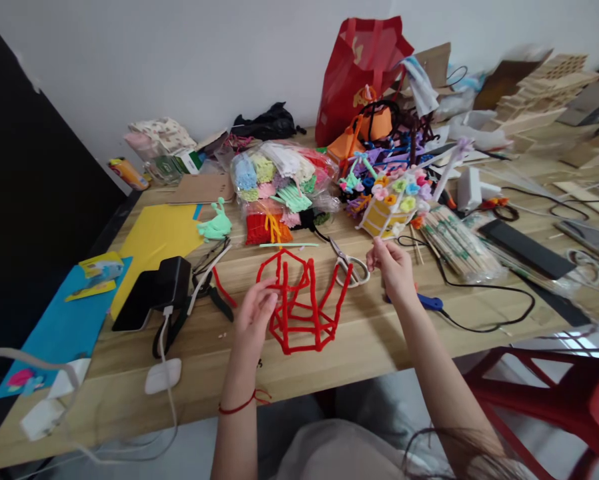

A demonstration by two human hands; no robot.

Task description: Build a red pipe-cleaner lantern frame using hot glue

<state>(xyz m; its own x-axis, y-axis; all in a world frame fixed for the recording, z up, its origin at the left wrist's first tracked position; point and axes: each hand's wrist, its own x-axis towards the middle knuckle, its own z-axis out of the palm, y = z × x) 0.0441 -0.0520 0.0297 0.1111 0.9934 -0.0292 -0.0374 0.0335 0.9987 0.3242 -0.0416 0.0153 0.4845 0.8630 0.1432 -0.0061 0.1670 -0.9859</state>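
Note:
A red basket-like frame of pipe cleaners [304,329] stands on the wooden table in front of me, with several upright stems and a ring bent over at the top left. My left hand [253,308] pinches the frame at its upper left side. To the right, my right hand [392,268] is raised with its fingers closed together; whatever they may hold is too small to make out. Between the hands, scissors [336,248] with white handles lie behind the frame. A pale green stick [288,245] and a loose red pipe cleaner [224,289] lie near the frame.
Bagged pipe cleaners [274,170] and a flower-filled white basket [394,207] stand behind. Bundled wooden sticks [459,243] and a blue-handled tool [429,303] with a black cord are at right. A phone [135,301], pliers [221,304] and a white case [163,376] lie left.

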